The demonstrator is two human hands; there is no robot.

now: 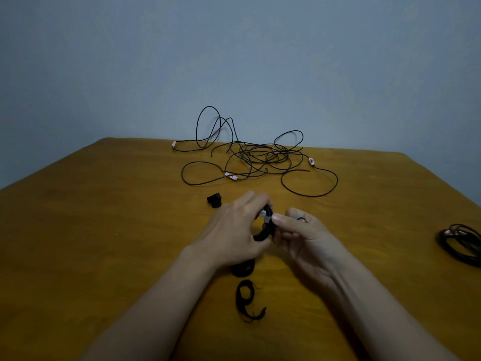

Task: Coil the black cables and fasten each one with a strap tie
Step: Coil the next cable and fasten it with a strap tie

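Left hand: fingers curled round the coiled cable, gripping it near table centre. Right hand: thumb and forefinger closed, pinching the grey strap tie at the coil's top. Coil is black and tight, mostly hidden by the fingers. Loose cables tangled at 12 o'clock, tagged ends. Second coil at 3 o'clock. Black straps at 6 o'clock on the wooden table. Small black roll at 10 o'clock from the hands.
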